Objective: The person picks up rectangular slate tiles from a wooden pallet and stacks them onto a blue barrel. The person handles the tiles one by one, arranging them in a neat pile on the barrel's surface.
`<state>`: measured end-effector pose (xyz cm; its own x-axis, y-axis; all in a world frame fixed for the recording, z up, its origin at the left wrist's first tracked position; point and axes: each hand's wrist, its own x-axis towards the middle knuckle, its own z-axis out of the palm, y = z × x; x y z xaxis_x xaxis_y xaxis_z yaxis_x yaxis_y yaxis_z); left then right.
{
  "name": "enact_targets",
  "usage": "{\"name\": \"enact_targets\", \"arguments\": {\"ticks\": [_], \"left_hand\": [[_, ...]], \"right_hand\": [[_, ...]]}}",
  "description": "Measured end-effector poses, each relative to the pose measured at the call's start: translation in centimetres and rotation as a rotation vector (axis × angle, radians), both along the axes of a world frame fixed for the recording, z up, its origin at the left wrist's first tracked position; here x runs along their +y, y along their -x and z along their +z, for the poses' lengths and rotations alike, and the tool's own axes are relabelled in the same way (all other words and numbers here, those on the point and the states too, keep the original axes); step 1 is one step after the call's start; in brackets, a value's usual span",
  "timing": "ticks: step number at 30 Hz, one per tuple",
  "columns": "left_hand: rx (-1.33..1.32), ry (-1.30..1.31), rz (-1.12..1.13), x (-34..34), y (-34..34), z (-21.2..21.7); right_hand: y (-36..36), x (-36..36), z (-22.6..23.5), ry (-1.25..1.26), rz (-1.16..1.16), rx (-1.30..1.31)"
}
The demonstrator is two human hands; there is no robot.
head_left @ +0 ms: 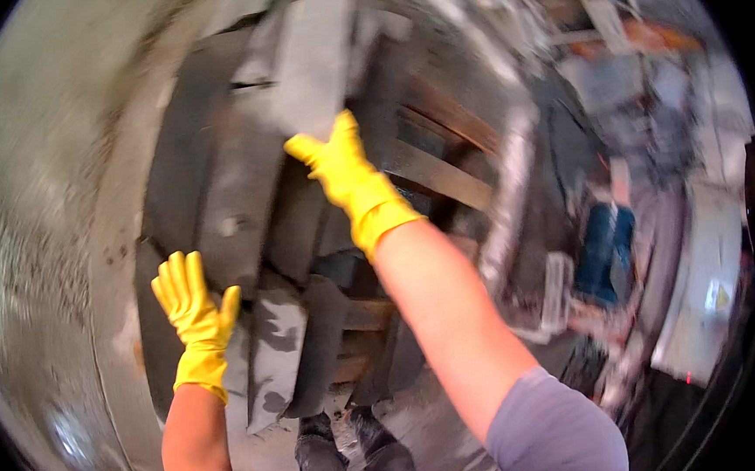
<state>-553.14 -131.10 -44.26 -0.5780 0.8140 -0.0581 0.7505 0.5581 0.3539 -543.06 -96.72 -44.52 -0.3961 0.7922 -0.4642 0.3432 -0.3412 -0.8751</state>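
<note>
dark grey slabs [243,192] lay stacked on wooden slats [439,174], a metal pole [510,191] beside them. the gloved right hand [347,172] gripped a pale slab [308,61]; the left hand [192,305] hung spread, released, against a slab's edge.

Both hands wear bright yellow rubber gloves, the left hand [194,311] and the right hand [349,178] alike, smooth and a little glossy, each ending in a loose cuff just past the wrist. The forearms beyond the cuffs are bare. On the right upper arm sits a short grey-lilac sleeve [553,433], soft cotton by the look. Low in the near middle show two dark, dusty shoes [351,454]
</note>
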Motion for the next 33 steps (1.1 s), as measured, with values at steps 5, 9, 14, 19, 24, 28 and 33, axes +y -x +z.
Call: {"name": "enact_targets", "arguments": {"ticks": [5, 9, 14, 19, 24, 28, 33], "left_hand": [[0.110, -0.041, -0.085, -0.1, -0.8, -1.5], [0.257, -0.135, -0.141, 0.8, -1.2, -3.6], [0.286, 0.168, -0.090, -1.3, 2.5, -5.2], [-0.029, 0.438, -0.034, 0.4, -5.2, 2.6], [-0.137, 0.227, -0.263, -3.3, -24.1, 8.4], [-0.390, 0.295, -0.210, -2.9, -44.8, 18.1], [-0.446, 0.178, -0.618, 7.2, -65.2, 26.0]], "right_hand": [[-12.0, -11.1, 6.6, 0.308, 0.148, 0.039], [-23.9, -19.9, 14.9, 0.536, 0.112, -0.168], [-40.4, -28.6, 29.6, 0.738, 0.178, -0.201], [-59.3, -38.2, 36.9, 0.840, -0.032, -0.209], [-76.0, -41.6, 38.1, 0.731, -0.432, -0.097], [-87.8, -40.1, 37.5, 0.595, -0.589, -0.020], [-101.0, -37.1, 43.3, 0.443, -0.765, 0.048]]}}
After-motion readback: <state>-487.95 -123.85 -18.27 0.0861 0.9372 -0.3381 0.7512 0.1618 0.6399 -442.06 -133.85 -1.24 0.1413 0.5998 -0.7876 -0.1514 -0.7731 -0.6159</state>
